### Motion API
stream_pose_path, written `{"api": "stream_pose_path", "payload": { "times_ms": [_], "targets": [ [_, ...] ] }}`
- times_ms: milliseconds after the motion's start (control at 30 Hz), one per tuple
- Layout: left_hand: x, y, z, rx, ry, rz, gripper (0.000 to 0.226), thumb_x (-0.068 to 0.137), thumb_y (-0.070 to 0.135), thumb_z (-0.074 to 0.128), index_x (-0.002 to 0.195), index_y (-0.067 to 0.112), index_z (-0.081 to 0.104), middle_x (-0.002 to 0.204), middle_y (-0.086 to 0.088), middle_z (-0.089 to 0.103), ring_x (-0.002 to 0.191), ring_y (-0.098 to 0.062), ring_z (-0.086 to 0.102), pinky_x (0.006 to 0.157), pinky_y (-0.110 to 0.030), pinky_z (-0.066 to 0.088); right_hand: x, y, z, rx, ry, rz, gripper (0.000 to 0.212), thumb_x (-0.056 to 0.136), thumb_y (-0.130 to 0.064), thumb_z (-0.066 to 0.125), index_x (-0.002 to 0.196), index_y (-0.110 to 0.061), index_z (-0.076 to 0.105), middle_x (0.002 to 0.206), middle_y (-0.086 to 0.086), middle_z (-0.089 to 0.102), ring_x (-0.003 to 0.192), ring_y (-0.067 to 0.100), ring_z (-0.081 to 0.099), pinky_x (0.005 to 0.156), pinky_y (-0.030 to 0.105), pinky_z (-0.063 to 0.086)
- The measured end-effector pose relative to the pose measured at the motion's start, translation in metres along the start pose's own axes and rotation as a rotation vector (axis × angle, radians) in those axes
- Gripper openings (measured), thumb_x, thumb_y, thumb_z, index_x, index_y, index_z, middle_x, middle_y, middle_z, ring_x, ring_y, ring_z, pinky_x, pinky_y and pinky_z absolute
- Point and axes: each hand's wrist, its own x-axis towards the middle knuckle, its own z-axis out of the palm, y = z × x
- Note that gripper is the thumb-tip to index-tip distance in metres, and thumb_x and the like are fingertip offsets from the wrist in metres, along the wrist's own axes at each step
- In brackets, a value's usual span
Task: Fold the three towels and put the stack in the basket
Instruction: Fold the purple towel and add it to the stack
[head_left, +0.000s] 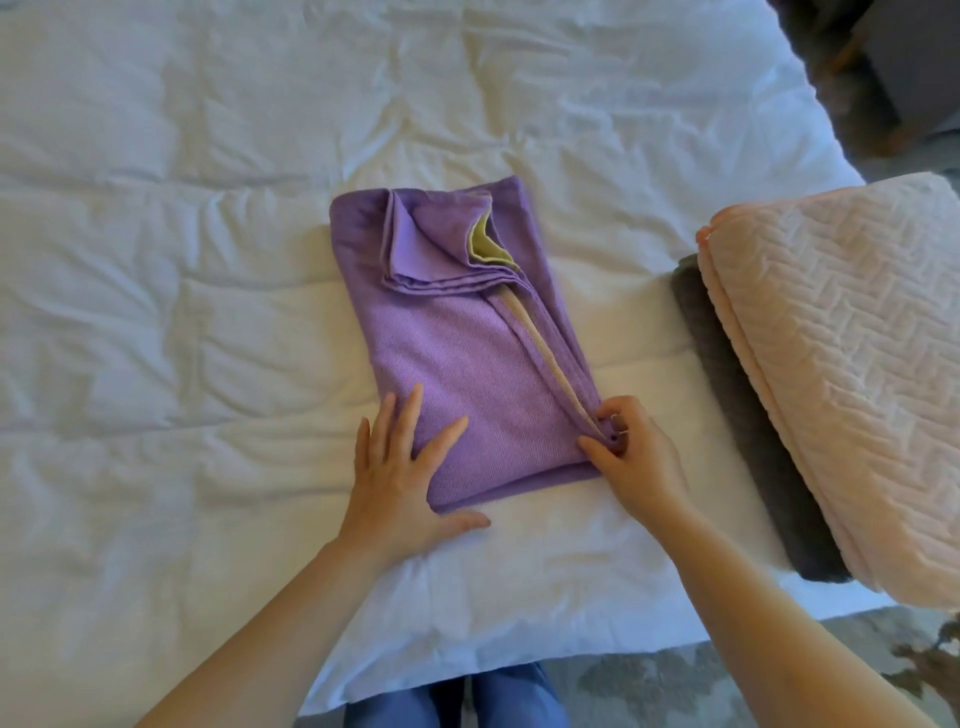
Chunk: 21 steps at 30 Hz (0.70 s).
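Hands at near end of folded purple woven towel (467, 364)

Left hand (400, 467) presses flat, fingers spread, on the near left corner; right hand (631, 457) pinches the beige-hemmed right edge. The towel lies mid-bed on a rumpled white quilt (182, 260), long axis running away from the person, far end leaning left.

Both forearms (270, 623) are bare, from the lower edge of the view up to the left hand (410, 467) and the right hand (634, 457). A thin pale ring (616, 417) shows on one finger of the right hand, too small to make out further. Between the arms, the legs wear blue trousers (524, 696).
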Motion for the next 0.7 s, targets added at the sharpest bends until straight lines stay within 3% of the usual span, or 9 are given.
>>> {"api": "stream_pose_path", "payload": {
  "times_ms": [67,167,300,433,567,633,700],
  "targets": [
    [-0.011,-0.003,0.001,0.061,0.090,0.127,0.078,0.070,0.064,0.062,0.139,0.035,0.043,0.155,-0.011,0.026,0.142,-0.039,0.022,0.111,-0.058,0.022,-0.002,0.001,0.001,0.017,0.040,-0.034,0.017,0.085,-0.020,0.065,0.085,-0.030,0.051,0.077,-0.010,0.055,0.067,0.007,0.054,0.051,0.012,0.040],
    [-0.019,-0.016,-0.001,0.000,0.276,0.219,0.048,0.072,0.032,0.060,0.119,0.022,0.057,0.124,-0.010,0.057,0.114,-0.036,0.054,0.091,-0.051,0.048,-0.004,0.006,-0.004,0.122,0.083,-0.051,0.019,0.086,-0.015,0.063,0.079,-0.028,0.051,0.070,-0.004,0.056,0.062,0.007,0.055,0.051,0.014,0.046],
    [-0.025,-0.029,-0.002,-0.099,0.315,0.190,0.036,0.070,0.020,0.055,0.104,0.013,0.065,0.102,-0.006,0.056,0.090,-0.026,0.055,0.071,-0.036,0.055,-0.010,0.020,-0.005,0.178,0.021,0.006,0.015,0.090,-0.015,0.059,0.079,-0.024,0.055,0.071,0.006,0.063,0.062,0.014,0.063,0.057,0.027,0.053],
    [-0.033,-0.031,0.004,-0.131,0.214,0.160,0.042,0.059,-0.005,0.078,0.099,0.004,0.072,0.095,-0.013,0.061,0.081,-0.033,0.060,0.064,-0.037,0.056,-0.015,0.029,0.003,0.112,-0.063,0.108,0.015,0.091,-0.015,0.060,0.079,-0.023,0.055,0.074,0.007,0.066,0.073,0.027,0.068,0.071,0.040,0.055],
    [-0.033,-0.030,0.001,-0.169,0.155,0.145,0.042,0.059,-0.006,0.078,0.099,0.003,0.072,0.092,-0.014,0.062,0.081,-0.032,0.059,0.063,-0.039,0.056,-0.005,0.026,0.001,-0.134,-0.039,0.144,0.011,0.083,-0.025,0.063,0.081,-0.026,0.052,0.076,-0.005,0.062,0.071,0.022,0.060,0.057,0.027,0.045],
    [-0.033,-0.030,-0.004,-0.183,0.123,0.162,0.034,0.066,0.006,0.071,0.100,0.007,0.072,0.093,-0.009,0.061,0.082,-0.029,0.058,0.067,-0.039,0.055,-0.003,0.020,0.000,-0.277,-0.012,0.058,0.023,0.082,-0.034,0.066,0.097,-0.025,0.052,0.091,-0.006,0.058,0.080,0.017,0.056,0.064,0.028,0.046],
    [-0.030,-0.029,-0.011,-0.176,0.081,0.161,0.032,0.072,0.028,0.064,0.101,0.015,0.071,0.097,-0.001,0.058,0.086,-0.023,0.056,0.075,-0.037,0.051,-0.002,0.013,0.004,-0.395,0.022,-0.067,0.044,0.082,-0.042,0.067,0.116,-0.019,0.051,0.110,0.000,0.054,0.097,0.019,0.052,0.080,0.033,0.048]
  ]
}}
